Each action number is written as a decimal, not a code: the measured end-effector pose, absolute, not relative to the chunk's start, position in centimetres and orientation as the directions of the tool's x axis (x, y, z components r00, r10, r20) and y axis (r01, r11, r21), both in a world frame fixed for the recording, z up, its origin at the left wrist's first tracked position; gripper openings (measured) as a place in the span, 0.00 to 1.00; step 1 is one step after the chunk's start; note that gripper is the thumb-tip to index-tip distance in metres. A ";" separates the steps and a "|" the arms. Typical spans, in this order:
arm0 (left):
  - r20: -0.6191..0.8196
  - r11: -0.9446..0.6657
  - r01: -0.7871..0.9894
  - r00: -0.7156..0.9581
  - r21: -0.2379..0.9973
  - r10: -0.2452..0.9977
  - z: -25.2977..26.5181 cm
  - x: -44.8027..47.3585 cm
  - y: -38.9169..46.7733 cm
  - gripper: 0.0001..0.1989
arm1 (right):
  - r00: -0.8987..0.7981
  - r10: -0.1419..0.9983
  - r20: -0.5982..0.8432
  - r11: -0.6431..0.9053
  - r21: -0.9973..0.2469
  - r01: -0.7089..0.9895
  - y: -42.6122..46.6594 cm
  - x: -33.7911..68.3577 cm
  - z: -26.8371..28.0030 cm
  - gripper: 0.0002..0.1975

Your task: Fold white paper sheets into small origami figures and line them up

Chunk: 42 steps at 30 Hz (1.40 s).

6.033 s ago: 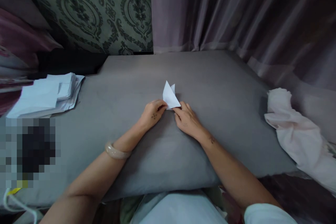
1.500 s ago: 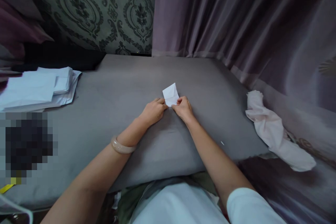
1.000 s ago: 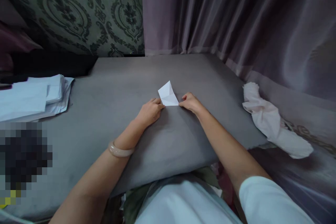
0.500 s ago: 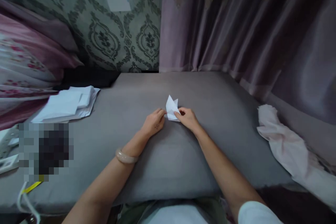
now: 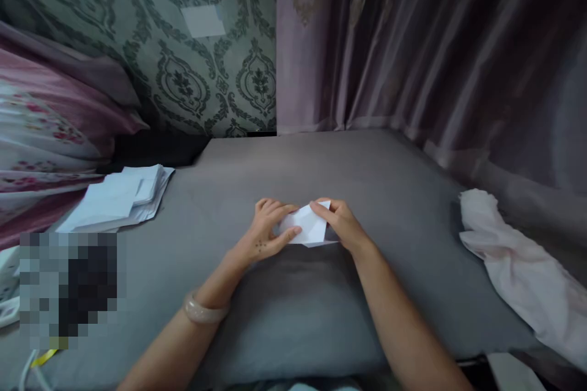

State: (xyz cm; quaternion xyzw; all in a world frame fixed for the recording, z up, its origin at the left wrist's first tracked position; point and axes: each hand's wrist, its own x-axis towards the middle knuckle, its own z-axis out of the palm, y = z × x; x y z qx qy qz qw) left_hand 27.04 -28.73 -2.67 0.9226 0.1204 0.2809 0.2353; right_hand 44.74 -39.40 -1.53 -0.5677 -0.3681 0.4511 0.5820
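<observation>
A small piece of folded white paper (image 5: 310, 227) is held between my two hands, just above the grey-covered surface (image 5: 293, 311). My left hand (image 5: 270, 229) pinches its left end, thumb on the near face and fingers along the far edge. At the upper right corner my right hand (image 5: 342, 221) grips the paper, its thumb pressed on the front and the fingers behind, partly hidden. Loose layers show along the lower right edge of the paper. A pale bangle (image 5: 204, 310) circles my left wrist.
On the left lies a stack of white papers (image 5: 114, 195), with a pixelated dark object (image 5: 89, 284) nearer me and a white cable (image 5: 30, 369). A crumpled pale cloth (image 5: 513, 256) rests at the right edge. Patterned wallpaper and curtains (image 5: 348, 43) stand behind.
The paper has turned from upright points to a flatter, wider shape and come slightly nearer. My left hand has opened out and shifted its grip onto the paper's left end. The view has tilted a little.
</observation>
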 end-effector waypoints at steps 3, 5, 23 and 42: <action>0.324 -0.693 0.067 0.850 0.718 0.417 -1.8 26.9 -29.8 0.17 | 0.308 0.927 -0.215 -0.116 -0.944 -0.308 -39.5 45.0 -1.3 0.19; 0.225 -0.529 0.080 0.844 0.845 0.486 -1.8 27.2 -30.3 0.16 | 0.248 0.934 -0.258 -0.148 -0.910 -0.388 -39.5 45.4 -1.3 0.20; -0.028 0.145 -0.297 0.366 0.944 0.930 -4.7 28.8 -28.4 0.16 | 0.687 0.689 0.230 0.187 -0.973 0.138 -37.9 44.8 -3.4 0.17; 0.337 -0.355 -0.047 0.450 0.934 0.827 -4.9 28.2 -28.1 0.13 | 0.515 0.762 0.393 0.171 -0.888 0.426 -38.2 44.7 -3.7 0.10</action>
